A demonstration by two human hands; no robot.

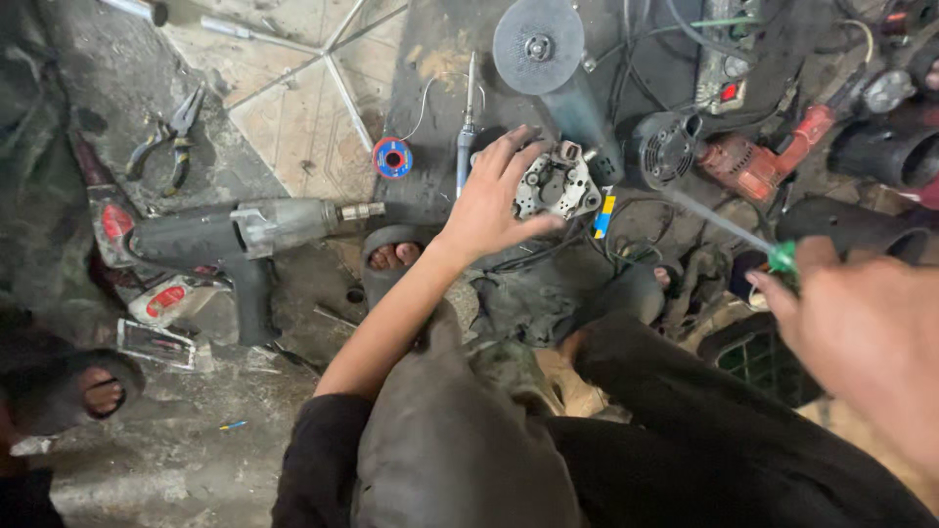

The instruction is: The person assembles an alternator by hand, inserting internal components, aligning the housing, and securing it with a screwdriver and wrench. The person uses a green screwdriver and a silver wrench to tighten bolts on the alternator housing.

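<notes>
My left hand (486, 203) reaches forward with its fingers spread and rests against a grey metal motor part (559, 184) on the dirty floor. It does not grip the part. At the right edge my right hand (861, 328) is closed on a green-handled screwdriver (782, 256). Its thin shaft points up and left toward a round black motor housing (665, 149). My knees in dark trousers fill the bottom of the view, and my sandalled feet (392, 257) stand just below the left hand.
A grey power drill (245, 233) lies at the left, with pliers (172, 137) above it. A solder spool (392, 157), a soldering iron (467, 127), an angle grinder with its disc (538, 44), a power strip (729, 54) and an orange tool (758, 164) lie around. Another person's foot (100, 391) is at bottom left.
</notes>
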